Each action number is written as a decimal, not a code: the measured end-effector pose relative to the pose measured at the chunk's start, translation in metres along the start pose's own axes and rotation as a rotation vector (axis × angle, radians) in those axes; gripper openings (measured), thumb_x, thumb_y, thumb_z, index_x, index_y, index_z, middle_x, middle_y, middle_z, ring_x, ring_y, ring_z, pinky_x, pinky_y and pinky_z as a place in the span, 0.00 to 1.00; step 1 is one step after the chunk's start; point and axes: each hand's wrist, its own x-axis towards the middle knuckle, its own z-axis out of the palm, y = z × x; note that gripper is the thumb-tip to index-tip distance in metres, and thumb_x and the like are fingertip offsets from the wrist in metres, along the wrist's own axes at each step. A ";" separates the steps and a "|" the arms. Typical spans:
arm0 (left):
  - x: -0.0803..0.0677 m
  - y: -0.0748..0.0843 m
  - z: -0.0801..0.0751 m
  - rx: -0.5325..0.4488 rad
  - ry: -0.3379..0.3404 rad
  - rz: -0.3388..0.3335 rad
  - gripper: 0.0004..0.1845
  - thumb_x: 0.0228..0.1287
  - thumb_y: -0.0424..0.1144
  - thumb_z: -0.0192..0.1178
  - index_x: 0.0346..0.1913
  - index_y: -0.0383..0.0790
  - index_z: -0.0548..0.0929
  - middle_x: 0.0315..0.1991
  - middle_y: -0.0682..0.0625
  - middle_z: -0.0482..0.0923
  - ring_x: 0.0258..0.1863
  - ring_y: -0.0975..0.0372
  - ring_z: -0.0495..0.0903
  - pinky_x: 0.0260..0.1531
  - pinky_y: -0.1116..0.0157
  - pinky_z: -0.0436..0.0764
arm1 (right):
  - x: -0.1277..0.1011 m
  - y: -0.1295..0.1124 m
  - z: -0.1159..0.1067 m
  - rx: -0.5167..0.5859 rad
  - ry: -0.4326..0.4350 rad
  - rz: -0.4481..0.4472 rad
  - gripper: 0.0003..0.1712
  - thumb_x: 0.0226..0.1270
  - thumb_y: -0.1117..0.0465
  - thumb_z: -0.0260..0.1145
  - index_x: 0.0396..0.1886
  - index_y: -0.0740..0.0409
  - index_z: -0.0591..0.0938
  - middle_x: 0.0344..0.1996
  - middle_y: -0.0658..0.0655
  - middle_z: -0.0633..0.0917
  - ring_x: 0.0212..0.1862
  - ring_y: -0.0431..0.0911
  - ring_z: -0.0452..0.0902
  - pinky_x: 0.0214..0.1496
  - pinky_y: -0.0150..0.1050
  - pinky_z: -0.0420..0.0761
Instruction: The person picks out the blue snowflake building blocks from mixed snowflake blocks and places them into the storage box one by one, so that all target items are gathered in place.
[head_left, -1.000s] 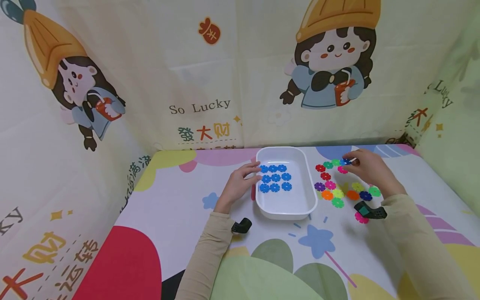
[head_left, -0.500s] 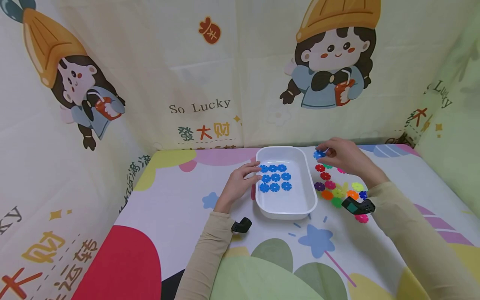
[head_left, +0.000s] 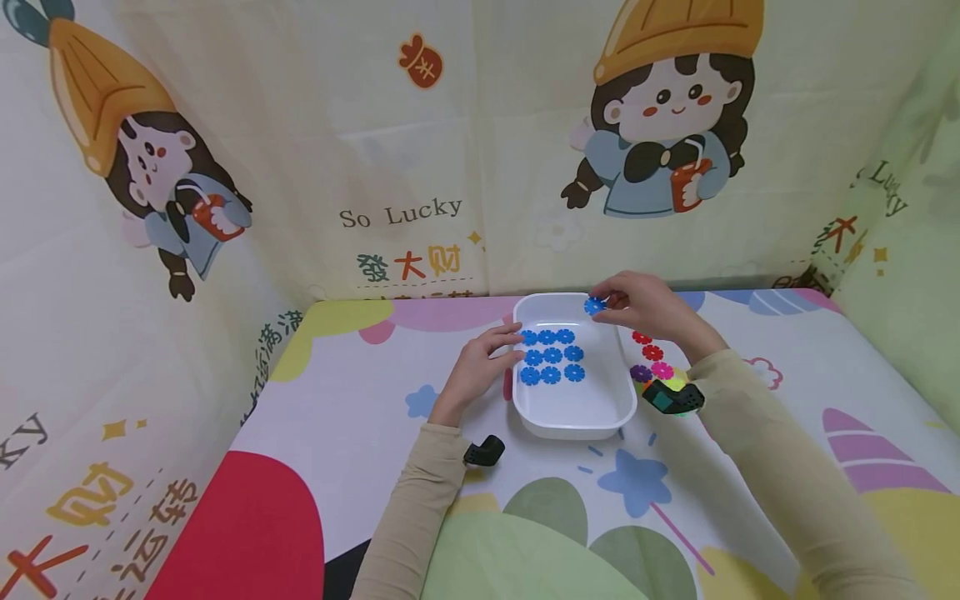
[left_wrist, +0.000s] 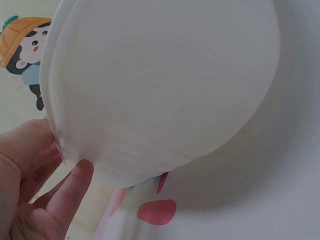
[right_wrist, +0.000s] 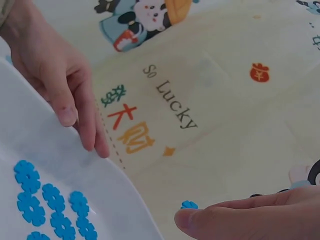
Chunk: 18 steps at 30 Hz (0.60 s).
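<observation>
A white tray (head_left: 617,414) stands at the middle of the table with several blue snowflake discs (head_left: 552,356) laid in rows in its far left part. My left hand (head_left: 480,367) rests with straight fingers against the tray's left rim (left_wrist: 55,130). My right hand (head_left: 637,307) hovers over the tray's far right corner and pinches one blue disc (head_left: 595,305) (right_wrist: 189,204) between fingertips. In the right wrist view the rows of blue discs (right_wrist: 50,205) lie in the tray below, with my left hand's fingers (right_wrist: 75,110) on the rim.
Loose discs in red (head_left: 642,338), pink (head_left: 662,370), purple (head_left: 640,373) and green lie on the printed tablecloth right of the tray, partly hidden by my right forearm. Cartoon-printed cloth walls enclose the table at the back and both sides.
My right hand lifted a blue disc from the loose pile at the right and carried it leftwards to above the tray's far right corner. The left hand stayed on the rim.
</observation>
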 end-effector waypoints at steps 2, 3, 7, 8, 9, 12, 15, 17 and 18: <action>0.000 0.000 0.000 0.000 -0.001 0.001 0.21 0.66 0.44 0.64 0.59 0.39 0.82 0.67 0.61 0.70 0.72 0.61 0.60 0.65 0.53 0.69 | 0.005 -0.002 0.005 0.022 -0.018 -0.007 0.26 0.59 0.59 0.74 0.56 0.62 0.81 0.45 0.59 0.82 0.44 0.51 0.77 0.46 0.45 0.85; 0.000 0.000 0.000 0.000 -0.002 0.002 0.21 0.66 0.44 0.63 0.59 0.39 0.82 0.67 0.62 0.70 0.72 0.61 0.60 0.65 0.53 0.70 | 0.008 -0.002 0.007 0.028 -0.026 -0.011 0.26 0.59 0.59 0.74 0.56 0.62 0.81 0.45 0.59 0.82 0.45 0.51 0.78 0.46 0.44 0.85; 0.000 0.001 0.000 0.004 -0.003 0.000 0.21 0.66 0.45 0.63 0.59 0.40 0.82 0.67 0.62 0.70 0.72 0.61 0.60 0.64 0.53 0.70 | 0.017 -0.003 0.016 0.044 -0.067 -0.029 0.24 0.59 0.59 0.74 0.56 0.60 0.82 0.46 0.58 0.83 0.45 0.50 0.79 0.47 0.44 0.85; 0.000 0.001 0.000 0.003 -0.003 -0.002 0.21 0.66 0.45 0.63 0.59 0.40 0.82 0.67 0.62 0.70 0.72 0.61 0.60 0.64 0.53 0.71 | 0.018 -0.003 0.018 0.045 -0.082 -0.040 0.24 0.59 0.59 0.74 0.56 0.59 0.82 0.46 0.57 0.83 0.45 0.50 0.79 0.48 0.44 0.85; 0.000 0.001 0.000 0.001 -0.003 -0.005 0.21 0.66 0.45 0.63 0.59 0.40 0.82 0.67 0.62 0.70 0.72 0.61 0.60 0.64 0.53 0.71 | 0.019 -0.003 0.020 0.047 -0.098 -0.051 0.24 0.59 0.60 0.74 0.55 0.59 0.82 0.46 0.57 0.83 0.45 0.50 0.80 0.48 0.44 0.85; 0.000 0.002 0.000 -0.001 -0.003 -0.016 0.22 0.66 0.46 0.64 0.59 0.40 0.82 0.67 0.63 0.69 0.72 0.61 0.60 0.64 0.53 0.71 | 0.022 -0.004 0.026 0.049 -0.150 -0.093 0.23 0.58 0.60 0.75 0.54 0.59 0.83 0.46 0.56 0.84 0.45 0.48 0.80 0.48 0.43 0.85; -0.001 0.002 -0.001 -0.001 -0.003 -0.015 0.21 0.66 0.45 0.64 0.59 0.40 0.82 0.67 0.63 0.69 0.72 0.61 0.59 0.64 0.53 0.70 | 0.023 -0.005 0.032 0.052 -0.218 -0.128 0.23 0.58 0.59 0.75 0.54 0.59 0.83 0.46 0.56 0.84 0.45 0.47 0.80 0.48 0.42 0.84; -0.001 0.002 -0.001 0.002 -0.004 -0.007 0.22 0.66 0.45 0.64 0.59 0.40 0.82 0.67 0.62 0.70 0.72 0.61 0.60 0.64 0.52 0.70 | 0.025 -0.005 0.037 0.059 -0.259 -0.140 0.24 0.59 0.59 0.74 0.55 0.58 0.83 0.47 0.57 0.84 0.44 0.46 0.79 0.49 0.42 0.84; -0.001 0.003 -0.001 0.004 -0.005 -0.002 0.22 0.66 0.45 0.64 0.59 0.40 0.82 0.67 0.62 0.70 0.72 0.61 0.60 0.64 0.52 0.70 | 0.025 -0.005 0.039 0.066 -0.277 -0.141 0.24 0.59 0.60 0.74 0.55 0.58 0.83 0.47 0.57 0.84 0.44 0.46 0.79 0.50 0.42 0.84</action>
